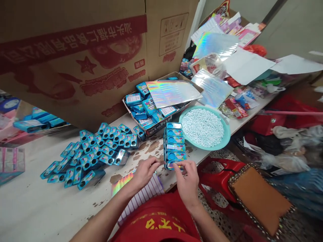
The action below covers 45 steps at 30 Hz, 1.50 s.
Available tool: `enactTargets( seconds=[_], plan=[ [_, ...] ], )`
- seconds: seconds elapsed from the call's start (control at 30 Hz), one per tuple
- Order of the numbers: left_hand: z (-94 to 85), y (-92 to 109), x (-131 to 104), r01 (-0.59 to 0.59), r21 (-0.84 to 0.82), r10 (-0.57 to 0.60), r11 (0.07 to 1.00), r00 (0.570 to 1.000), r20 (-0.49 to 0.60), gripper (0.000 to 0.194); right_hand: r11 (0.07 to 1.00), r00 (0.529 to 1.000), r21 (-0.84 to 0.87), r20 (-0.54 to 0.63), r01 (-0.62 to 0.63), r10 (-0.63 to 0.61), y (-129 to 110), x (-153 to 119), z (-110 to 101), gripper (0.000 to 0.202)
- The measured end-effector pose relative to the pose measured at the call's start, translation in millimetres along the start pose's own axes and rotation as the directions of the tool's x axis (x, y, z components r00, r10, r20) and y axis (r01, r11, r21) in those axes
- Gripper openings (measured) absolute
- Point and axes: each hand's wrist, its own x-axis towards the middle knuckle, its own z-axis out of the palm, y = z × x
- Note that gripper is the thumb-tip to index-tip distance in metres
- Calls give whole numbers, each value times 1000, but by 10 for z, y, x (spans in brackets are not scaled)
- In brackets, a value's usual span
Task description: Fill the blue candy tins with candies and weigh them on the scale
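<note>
A row of blue tins (176,147) lies near the table's front edge. My right hand (187,178) is at the nearest tin, its fingers bent and closed over that end. Just left of the row, my left hand (147,171) has thumb and fingertips pinched together; whatever is between them is too small to make out. Several small blue tins with dark round openings (93,151) stand grouped on the left. A turquoise bowl (227,132) full of small pale candies sits right of the row. Below my left hand lie a striped label sheet (141,201) and a shiny rainbow sheet (121,183).
An open box (148,132) of blue tins, partly covered by a holographic sheet (174,94), stands behind. A large cardboard carton (106,77) rises at the back left. Packaging and sheets (217,43) pile up at the back right. A red stool (217,168) stands beside the table.
</note>
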Motion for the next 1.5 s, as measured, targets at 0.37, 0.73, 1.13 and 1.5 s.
enactTargets(
  seconds=[0.37,0.73,1.13,1.5],
  plan=[
    [-70,388,125,-47,142,27,989,990,141,27,989,979,144,202,-38,8,-19,180,-88,23],
    [27,297,388,-76,124,70,989,996,51,17,903,987,-397,69,164,-148,63,280,-3,20],
    [229,54,498,6,-386,22,922,998,66,20,950,953,75,-2,-303,304,290,385,86,24],
    [458,-171,493,182,-472,-206,863,978,-1,44,897,933,259,55,-358,357,354,397,133,22]
  ],
)
